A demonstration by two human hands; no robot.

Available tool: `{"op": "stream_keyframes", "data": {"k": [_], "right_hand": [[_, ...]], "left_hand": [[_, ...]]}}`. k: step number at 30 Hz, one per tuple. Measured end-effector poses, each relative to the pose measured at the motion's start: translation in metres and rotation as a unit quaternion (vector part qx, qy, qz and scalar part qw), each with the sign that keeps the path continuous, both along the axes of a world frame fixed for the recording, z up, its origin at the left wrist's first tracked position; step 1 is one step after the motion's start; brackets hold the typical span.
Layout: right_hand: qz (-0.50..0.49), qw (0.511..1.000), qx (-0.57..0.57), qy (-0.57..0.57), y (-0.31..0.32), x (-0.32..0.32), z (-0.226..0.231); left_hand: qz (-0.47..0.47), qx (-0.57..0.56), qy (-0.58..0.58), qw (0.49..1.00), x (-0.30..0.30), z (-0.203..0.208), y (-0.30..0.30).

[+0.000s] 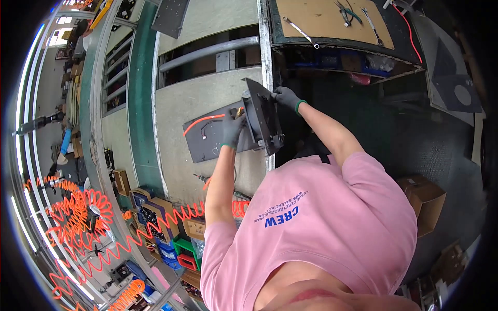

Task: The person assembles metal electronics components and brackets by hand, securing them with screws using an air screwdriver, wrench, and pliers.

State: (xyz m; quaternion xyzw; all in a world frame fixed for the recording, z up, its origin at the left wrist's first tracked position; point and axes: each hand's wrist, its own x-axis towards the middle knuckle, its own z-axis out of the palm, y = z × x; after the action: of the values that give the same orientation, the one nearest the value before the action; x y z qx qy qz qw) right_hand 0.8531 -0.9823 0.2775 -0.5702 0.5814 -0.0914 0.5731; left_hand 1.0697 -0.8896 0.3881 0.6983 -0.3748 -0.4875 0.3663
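Note:
A dark metal housing with an upright black panel (257, 98) stands on the bench edge in front of me. My right hand (286, 98), in a grey glove, is closed on the panel's right edge. On the other side my left hand (233, 128), gloved too, is curled against the housing. An orange air hose (203, 121) runs up to its fingers, and a small brass-coloured piece (238, 112) shows beside them. What those fingers hold is mostly hidden. Under the left hand lies a flat dark plate (199, 147) with a short black cable (204, 132) on it.
A tool with a cable (201, 178) lies nearer me on the bench (174, 171). Orange coiled hoses (171, 213) stretch across the lower left. Wrenches (301, 32) and pliers (348, 13) rest on the far right table. A cardboard box (428, 205) stands on the right-hand floor.

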Motion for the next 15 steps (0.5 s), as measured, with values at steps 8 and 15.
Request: {"op": "stream_keyframes", "data": {"k": [8,15], "right_hand": [[-0.019,0.997,-0.04,-0.06,-0.004,0.018,0.002],[-0.112,0.98,-0.018,-0.165,0.003,0.013,-0.002]], "left_hand": [[0.181,0.133,0.402,0.888,0.052,-0.182,0.001],[0.106,0.155,0.303,0.934,0.077,-0.281,0.0]]}}
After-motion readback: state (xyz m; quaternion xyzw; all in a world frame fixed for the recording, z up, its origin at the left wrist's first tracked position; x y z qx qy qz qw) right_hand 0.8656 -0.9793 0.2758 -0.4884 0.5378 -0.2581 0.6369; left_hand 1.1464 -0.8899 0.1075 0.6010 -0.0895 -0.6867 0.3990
